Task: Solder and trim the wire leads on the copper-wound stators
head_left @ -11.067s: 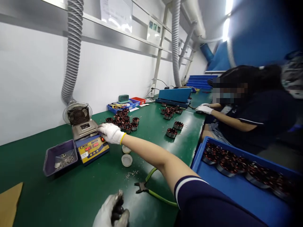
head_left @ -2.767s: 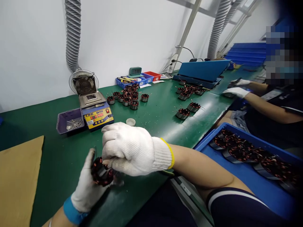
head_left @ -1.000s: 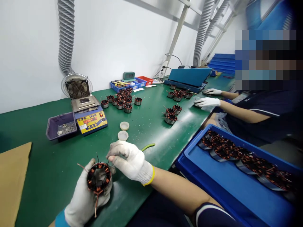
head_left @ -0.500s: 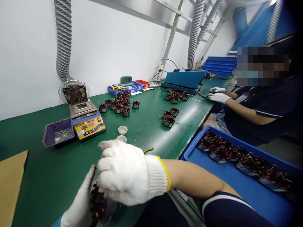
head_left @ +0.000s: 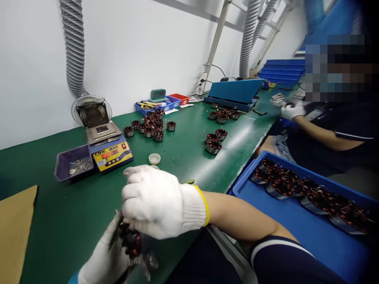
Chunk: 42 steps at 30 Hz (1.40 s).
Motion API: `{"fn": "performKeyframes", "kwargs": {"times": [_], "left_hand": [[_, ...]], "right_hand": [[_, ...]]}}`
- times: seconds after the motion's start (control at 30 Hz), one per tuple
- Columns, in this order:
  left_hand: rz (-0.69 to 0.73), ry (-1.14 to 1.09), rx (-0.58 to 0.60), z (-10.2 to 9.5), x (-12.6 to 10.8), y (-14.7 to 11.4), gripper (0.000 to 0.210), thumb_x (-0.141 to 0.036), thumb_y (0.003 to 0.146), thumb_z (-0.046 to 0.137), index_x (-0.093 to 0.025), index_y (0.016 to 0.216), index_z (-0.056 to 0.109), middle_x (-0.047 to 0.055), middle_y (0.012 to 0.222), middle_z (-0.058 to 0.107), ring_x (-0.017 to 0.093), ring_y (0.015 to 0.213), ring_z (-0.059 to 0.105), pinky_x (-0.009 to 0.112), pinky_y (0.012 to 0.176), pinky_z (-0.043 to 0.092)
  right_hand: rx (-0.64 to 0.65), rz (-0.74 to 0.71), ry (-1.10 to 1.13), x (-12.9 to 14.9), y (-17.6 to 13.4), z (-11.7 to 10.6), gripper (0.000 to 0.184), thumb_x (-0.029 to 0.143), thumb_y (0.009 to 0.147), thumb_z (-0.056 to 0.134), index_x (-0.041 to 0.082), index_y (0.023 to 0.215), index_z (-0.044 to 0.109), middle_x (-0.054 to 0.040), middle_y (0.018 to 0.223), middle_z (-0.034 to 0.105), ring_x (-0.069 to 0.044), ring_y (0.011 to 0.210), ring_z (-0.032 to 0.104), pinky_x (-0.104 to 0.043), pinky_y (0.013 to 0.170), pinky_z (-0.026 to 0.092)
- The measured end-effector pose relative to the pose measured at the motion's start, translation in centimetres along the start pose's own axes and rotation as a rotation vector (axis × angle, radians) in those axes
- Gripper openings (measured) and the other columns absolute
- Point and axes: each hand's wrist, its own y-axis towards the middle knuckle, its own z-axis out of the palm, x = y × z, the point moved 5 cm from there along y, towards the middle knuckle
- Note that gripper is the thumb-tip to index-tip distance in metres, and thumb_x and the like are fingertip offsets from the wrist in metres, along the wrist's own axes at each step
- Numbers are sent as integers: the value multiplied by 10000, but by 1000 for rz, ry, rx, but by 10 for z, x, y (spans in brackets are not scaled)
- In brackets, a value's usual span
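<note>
My left hand point(head_left: 103, 254), in a white glove with dark smudges, is wrapped round a motor stator point(head_left: 130, 241) at the lower middle. The stator is tilted, its dark core and copper windings facing right. Over its upper edge is my right hand point(head_left: 156, 203), in a white knit glove with a yellow cuff, fingers curled in a pinch. What lies between those fingertips is hidden. Just beyond my right hand stand a small white round dish point(head_left: 154, 159) and, partly covered, a green handle point(head_left: 189, 182).
A solder pot point(head_left: 112, 156) with a red display stands beside a purple tray point(head_left: 74, 163) of scraps. Several stators point(head_left: 149, 131) sit on the green table, and others fill part of a blue bin point(head_left: 245, 197). A co-worker's gloved hands point(head_left: 291, 109) are at the far right.
My hands have shifted slightly, the stator in my left hand turning a little and moving up and right. The co-worker's hands have drawn away from a dark tool at the table edge.
</note>
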Motion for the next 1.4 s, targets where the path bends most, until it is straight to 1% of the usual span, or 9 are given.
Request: {"fn": "performKeyframes", "kwargs": {"times": [0.13,0.27,0.37,0.47,0.6,0.7,1.0,1.17,1.4], "left_hand": [[91,129,41,7,5,-7,331,-335,704,816,-202,991,718,100,1079,702,264,949,659,376,779,580],[251,314,-22,10,-7,-6,471,-406,688,821,-189,1081,678,96,1018,682,227,782,639,368,669,584],[237,323,-93,6,-8,-2,433,-422,717,793,-199,1064,660,84,1063,645,230,813,631,415,681,591],[178,285,-104,3,-5,1,521,-456,760,743,-290,1217,558,62,1097,620,222,745,648,442,653,585],[110,267,-87,2,-2,4,581,-520,779,695,-218,1244,523,88,956,652,218,618,645,407,608,565],[169,273,-108,-1,-6,5,551,-479,747,744,-198,1180,551,101,1016,641,245,676,661,456,640,581],[349,324,-233,-2,-21,1,610,-441,620,851,-250,1147,611,53,1127,593,224,748,654,440,580,623],[266,292,-133,0,-17,0,625,-367,643,851,-229,1175,552,115,1164,618,332,833,693,496,706,611],[287,321,-151,4,-15,0,659,-204,674,821,-296,1239,495,65,1137,627,298,852,701,555,843,571]], "right_hand": [[-165,254,315,-17,-21,7,201,259,890,519,193,707,572,-20,718,577,-171,746,539,-383,903,455],[-602,718,937,-51,-62,23,244,351,852,571,192,675,517,10,640,516,-137,628,514,-353,760,511],[-793,889,1016,-62,-100,30,288,421,849,552,198,676,494,13,634,498,-142,624,518,-364,734,521],[-386,935,626,-54,-126,35,216,393,795,619,184,851,610,-61,880,617,-208,847,598,-408,835,506],[224,943,114,-41,-164,50,1108,481,403,848,100,1368,459,-240,1422,374,-429,1304,348,-569,1040,351],[428,967,14,-41,-186,57,1295,504,317,862,73,1435,372,-268,1468,292,-463,1347,248,-596,1073,288],[567,910,21,-45,-180,40,683,336,758,633,198,1398,436,-141,1252,518,-297,1081,533,-395,817,481],[735,960,-264,-38,-172,45,378,404,725,625,150,1004,616,-112,961,561,-280,827,570,-358,663,441],[487,1031,-343,-35,-173,57,228,306,838,496,155,981,591,-112,962,567,-269,843,545,-355,706,430]]}}
